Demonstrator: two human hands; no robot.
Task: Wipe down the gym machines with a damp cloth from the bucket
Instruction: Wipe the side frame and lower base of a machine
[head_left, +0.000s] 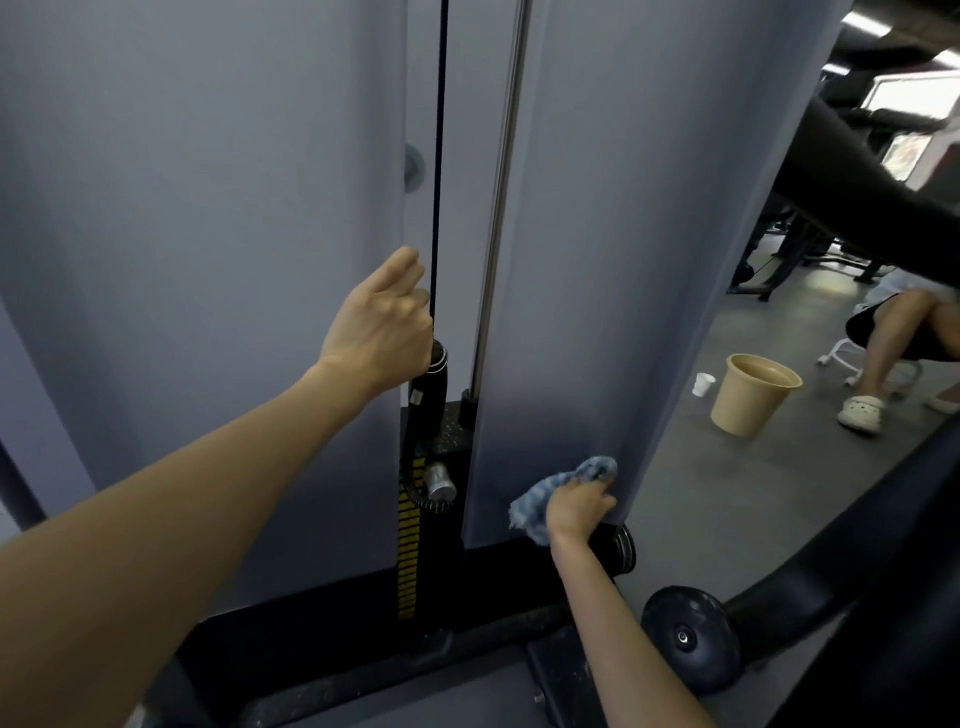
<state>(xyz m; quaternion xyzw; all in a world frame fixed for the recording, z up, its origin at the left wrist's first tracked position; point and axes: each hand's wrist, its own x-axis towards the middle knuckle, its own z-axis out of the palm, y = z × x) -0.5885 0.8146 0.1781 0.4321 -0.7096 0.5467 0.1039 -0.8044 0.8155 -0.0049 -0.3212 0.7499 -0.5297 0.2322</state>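
A tall gym machine fills the view, with two grey shroud panels (587, 260) either side of a slot holding a black cable and a chrome guide rod (498, 208). My right hand (576, 506) presses a blue and white cloth (566, 483) against the lower edge of the right panel. My left hand (382, 322) is curled around the inner edge of the left panel (208, 260), beside the cable. A tan bucket (753, 400) stands on the grey floor to the right, apart from the machine.
The black weight stack with yellow markings (408, 545) and a silver pin sits low in the slot. A black wheel (691, 636) and curved black frame lie lower right. A seated person's legs (893, 343) and a small white cup (703, 384) are near the bucket.
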